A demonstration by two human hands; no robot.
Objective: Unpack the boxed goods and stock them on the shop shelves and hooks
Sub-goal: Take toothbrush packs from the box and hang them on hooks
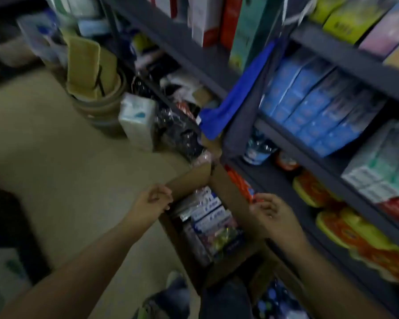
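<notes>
An open brown cardboard box (228,194) stands on the floor beside the dark shelving (313,166). Inside it lie several wrapped packs, white-and-blue ones (209,209) on top. My left hand (151,200) hovers at the box's left flap with fingers loosely curled and nothing in them. My right hand (271,211) is over the box's right side, its fingertips pinching the end of an orange pack (241,184) that lies along the right wall. The picture is blurred, so fine detail is lost.
Blue boxes (313,111) fill the middle shelf, with yellow-orange packs (346,226) on the lower one. A blue cloth (235,97) hangs from the shelf post. Stacked baskets (97,97) and a white tissue pack (136,120) stand on the beige floor at the left.
</notes>
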